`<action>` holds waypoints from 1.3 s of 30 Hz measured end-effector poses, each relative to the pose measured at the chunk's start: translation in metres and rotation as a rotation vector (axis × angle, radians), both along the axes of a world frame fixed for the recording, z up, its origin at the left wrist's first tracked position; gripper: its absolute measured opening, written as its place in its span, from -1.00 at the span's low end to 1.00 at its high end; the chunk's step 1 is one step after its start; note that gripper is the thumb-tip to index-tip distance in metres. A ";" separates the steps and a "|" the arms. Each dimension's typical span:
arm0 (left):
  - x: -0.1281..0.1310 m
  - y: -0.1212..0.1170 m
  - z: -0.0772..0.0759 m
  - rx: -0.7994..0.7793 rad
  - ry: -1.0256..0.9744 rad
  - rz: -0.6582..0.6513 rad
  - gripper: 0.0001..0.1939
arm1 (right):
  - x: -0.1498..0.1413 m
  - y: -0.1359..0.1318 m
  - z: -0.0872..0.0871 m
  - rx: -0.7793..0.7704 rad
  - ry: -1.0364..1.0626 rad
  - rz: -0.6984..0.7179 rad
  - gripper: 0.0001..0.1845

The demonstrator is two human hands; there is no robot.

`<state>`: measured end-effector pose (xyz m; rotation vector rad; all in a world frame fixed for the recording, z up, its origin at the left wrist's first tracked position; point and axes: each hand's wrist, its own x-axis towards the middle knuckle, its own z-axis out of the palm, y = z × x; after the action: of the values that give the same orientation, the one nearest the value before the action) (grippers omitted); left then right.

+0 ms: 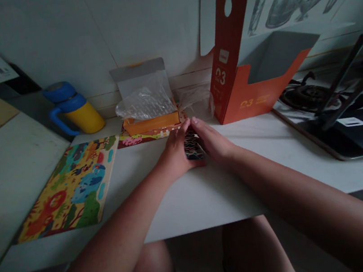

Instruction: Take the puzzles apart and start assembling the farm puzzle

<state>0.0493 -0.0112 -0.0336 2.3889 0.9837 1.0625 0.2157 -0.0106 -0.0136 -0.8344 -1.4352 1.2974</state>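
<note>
My left hand (176,149) and my right hand (212,139) meet at the middle of the white table (210,191), fingers cupped together around a small dark patterned thing (193,149), perhaps a stack of puzzle pieces. Only a sliver of it shows between the palms. A colourful picture board (70,189) lies flat on the table to the left of my left forearm. Behind my hands sits a small orange box (152,122) with a clear plastic bag (145,101) in it.
An opened orange cardboard package (248,80) stands at the back right against the wall. A yellow and blue mug (75,108) lies at the back left. A dark stand and cables (343,102) fill the right side. My bare knees show below the table's front edge.
</note>
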 end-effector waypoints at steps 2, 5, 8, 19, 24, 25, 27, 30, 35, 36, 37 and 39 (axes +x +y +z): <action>-0.004 0.003 -0.002 -0.039 -0.024 0.020 0.48 | 0.012 0.001 0.003 0.198 -0.236 0.117 -0.18; -0.010 0.004 -0.002 -0.063 -0.029 0.029 0.40 | 0.025 0.002 0.003 0.417 -0.506 0.178 0.28; -0.019 0.002 0.004 -0.099 0.027 -0.034 0.39 | 0.028 0.002 -0.002 0.453 -0.607 0.118 0.35; -0.034 -0.007 0.024 -0.364 0.178 -0.220 0.34 | 0.019 0.000 -0.010 0.428 -0.657 0.031 0.24; -0.029 -0.007 0.030 -0.510 0.006 -0.254 0.19 | 0.018 0.004 -0.008 0.508 -0.634 0.043 0.11; -0.027 -0.007 0.029 -0.525 -0.033 -0.255 0.13 | 0.017 0.004 -0.008 0.507 -0.638 0.039 0.09; -0.023 -0.006 0.026 -0.535 -0.099 -0.258 0.04 | 0.017 0.004 -0.006 0.500 -0.640 0.029 0.06; -0.018 -0.002 0.018 -0.488 -0.191 -0.208 -0.16 | 0.021 0.004 -0.004 0.474 -0.641 -0.020 -0.01; -0.018 0.013 0.018 -0.138 -0.173 0.105 -0.54 | 0.042 0.009 0.006 0.292 -0.669 -0.133 -0.03; -0.018 0.018 0.021 -0.059 -0.117 0.143 -0.61 | 0.047 0.011 0.008 0.266 -0.671 -0.143 -0.03; -0.016 0.024 0.024 0.007 -0.056 0.163 -0.66 | 0.052 0.012 0.010 0.253 -0.671 -0.145 -0.04; -0.010 0.038 0.030 0.091 0.059 0.162 -0.69 | 0.058 0.013 0.012 0.255 -0.673 -0.129 -0.06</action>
<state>0.0394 0.0267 -0.0039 2.4599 1.1903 1.1211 0.2734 0.0025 -0.0014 -1.2294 -1.9761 0.7325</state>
